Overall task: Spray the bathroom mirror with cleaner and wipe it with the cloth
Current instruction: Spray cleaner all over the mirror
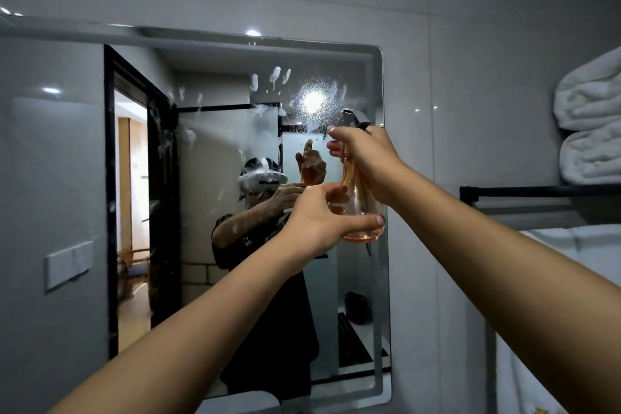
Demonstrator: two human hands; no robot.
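Currently, count: one spray bottle (357, 198), one mirror (235, 212), two hands, two rolled white towels (591, 124), one wall switch plate (69, 265). No cloth identifiable as the wiping cloth.

Spray bottle: clear, amber-tinted, bulbous base, narrow neck, grey trigger head. Held up in front of the right part of the mirror, apart from the glass. Long axis close to vertical, base down, head up; nozzle points toward the mirror's upper area.

Right hand (366, 158): fingers curled round the bottle's neck and trigger, grasping it. Left hand (319, 222): cups the bottle's base, thumb lying across the lower front, fingers wrapped behind, also grasping it.

Mirror: rectangular, rounded corners, mounted on grey tiled wall. White foam blobs and fine droplets (279, 91) scattered over the upper half; a bright ceiling light reflection sits among them. Reflection shows the person with a headset, and a dark-framed doorway.

Surroundings: towels stacked on a black rail shelf (537, 191) at right, well apart from the bottle. Hands and bottle block part of the mirror's right-centre.
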